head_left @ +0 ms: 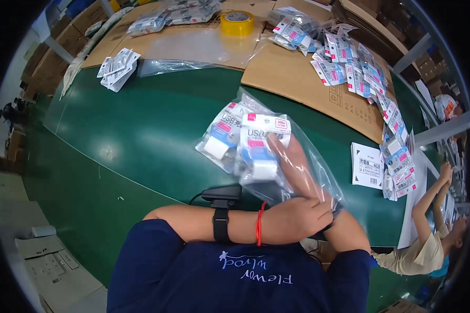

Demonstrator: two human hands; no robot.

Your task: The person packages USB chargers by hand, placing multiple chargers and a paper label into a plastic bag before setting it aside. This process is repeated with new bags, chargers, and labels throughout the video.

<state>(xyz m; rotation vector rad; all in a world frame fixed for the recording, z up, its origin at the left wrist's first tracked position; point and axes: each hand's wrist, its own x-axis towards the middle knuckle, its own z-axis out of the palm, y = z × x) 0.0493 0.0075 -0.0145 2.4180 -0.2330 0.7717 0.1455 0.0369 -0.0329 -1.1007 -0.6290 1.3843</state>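
Just right of the middle, a clear plastic bag [318,167] is drawn over my right hand [293,163], which reaches in up to the wrist. Inside, that hand grips a packaged charger [261,169], a white block in a pouch with a white, pink and blue card. Some of its fingers are hidden behind the pack. A second packaged charger [218,148] lies close against it on the left. My left hand [300,216] crosses in front of me, fingers pinched on the bag's open edge beside my right wrist.
Many packaged chargers [344,55] are piled on cardboard [297,78] at the back right, trailing down the right side. A stack of white printed labels [367,164] sits nearby. Yellow tape [237,23] and small white packets [118,69] lie farther back. A co-worker's arm [428,195] shows at right.
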